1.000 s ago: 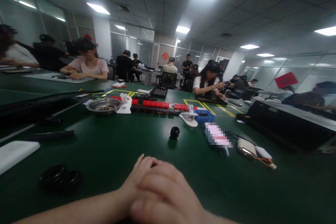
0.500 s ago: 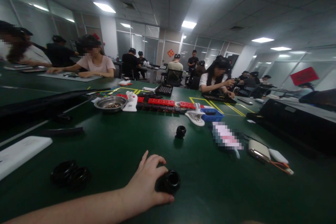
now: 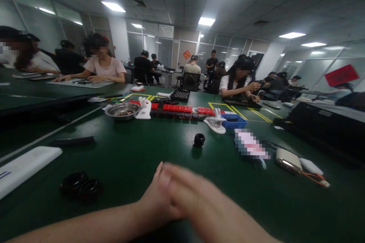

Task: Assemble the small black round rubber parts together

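My left hand (image 3: 155, 197) reaches in from the lower left, one finger sticking up. My right hand (image 3: 196, 193), blurred by motion, crosses over it from the right and hides most of its fingers. The black, hollow ring-shaped part that my left hand was around is now hidden behind the meeting hands. Beyond them, a similar black ribbed part (image 3: 199, 140) stands by itself on the table. Two more black ring-shaped parts, a rear one (image 3: 74, 183) and a front one (image 3: 91, 190), sit touching or close together to the left of my forearm.
Across the green table (image 3: 137, 144) stand a metal bowl (image 3: 122, 112) with small pieces, white clip stands (image 3: 145, 109), a red-and-black strip (image 3: 178, 109) and a blue tray (image 3: 235, 121). A white slab (image 3: 31, 167) lies left; a beige box (image 3: 288, 160) lies right. Co-workers sit beyond.
My right hand has come in from the lower right and over my left hand, covering the black part. The view has shifted slightly; the other parts have stayed in place.
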Demonstrator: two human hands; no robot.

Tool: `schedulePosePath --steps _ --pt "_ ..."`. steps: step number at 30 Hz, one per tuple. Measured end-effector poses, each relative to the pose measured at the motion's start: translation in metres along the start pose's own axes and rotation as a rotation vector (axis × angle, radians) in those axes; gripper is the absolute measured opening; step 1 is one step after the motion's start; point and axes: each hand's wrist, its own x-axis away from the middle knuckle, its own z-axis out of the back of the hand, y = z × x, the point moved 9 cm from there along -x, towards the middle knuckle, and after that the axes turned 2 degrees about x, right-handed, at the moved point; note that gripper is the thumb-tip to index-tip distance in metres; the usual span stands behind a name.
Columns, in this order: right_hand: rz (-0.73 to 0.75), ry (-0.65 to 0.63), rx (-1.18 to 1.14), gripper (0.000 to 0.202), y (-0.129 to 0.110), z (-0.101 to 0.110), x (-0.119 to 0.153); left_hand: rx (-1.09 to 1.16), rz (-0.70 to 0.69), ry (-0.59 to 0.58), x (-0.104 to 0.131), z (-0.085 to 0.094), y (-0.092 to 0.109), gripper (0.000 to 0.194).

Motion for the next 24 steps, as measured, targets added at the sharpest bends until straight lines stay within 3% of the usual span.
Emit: schedulePosePath --steps 3,6,13,19,24 --pt "-0.190 0.079 0.141 0.060 0.040 0.000 -0.019 0.001 0.000 0.009 -0.001 -0.001 -0.001 0.033" --pt "-0.148 0.102 0.200 0.057 0.063 -0.021 -0.014 0.012 -0.006 -0.033 -0.003 -0.002 0.000 0.040" --pt "0.200 0.089 0.108 0.031 0.065 -0.048 0.003 0.023 -0.015 -0.129 -0.009 -0.010 -0.008 0.038" --pt "0.046 0.270 -0.042 0.032 0.086 -0.050 0.007 0.065 -0.069 -0.093 -0.008 -0.013 -0.015 0.037" --pt "0.062 0.196 -0.108 0.030 0.076 -0.051 0.003 0.060 -0.029 -0.074 -0.006 -0.008 -0.008 0.037"
